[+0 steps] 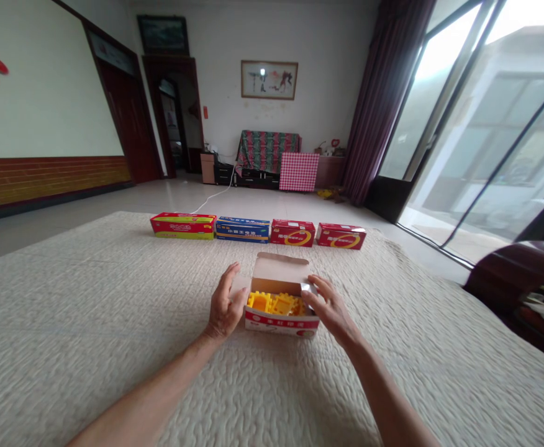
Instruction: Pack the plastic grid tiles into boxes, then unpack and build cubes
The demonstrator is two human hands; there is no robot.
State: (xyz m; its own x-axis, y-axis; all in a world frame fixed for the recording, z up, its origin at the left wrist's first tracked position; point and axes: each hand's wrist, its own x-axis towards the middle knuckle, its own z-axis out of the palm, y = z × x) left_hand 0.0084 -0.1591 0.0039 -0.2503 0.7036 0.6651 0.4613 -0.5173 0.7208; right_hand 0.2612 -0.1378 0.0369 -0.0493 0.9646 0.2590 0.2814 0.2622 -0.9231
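Observation:
A small red and white cardboard box (281,324) lies on the quilted cream cover (113,323) in front of me, its lid flap standing up at the back. Yellow plastic pieces (274,303) fill the inside. My left hand (225,304) rests against the box's left end, fingers stretched upward and slightly apart, touching the left side flap. My right hand (328,307) lies at the box's right end, fingers spread over the right flap and edge. Neither hand grips anything.
Beyond the open box, closed boxes stand in a row: a red and yellow one (183,225), a blue one (243,229), and two red ones (293,233) (341,236). Glass doors are on the right, a dark wooden armrest (509,273) at the right edge.

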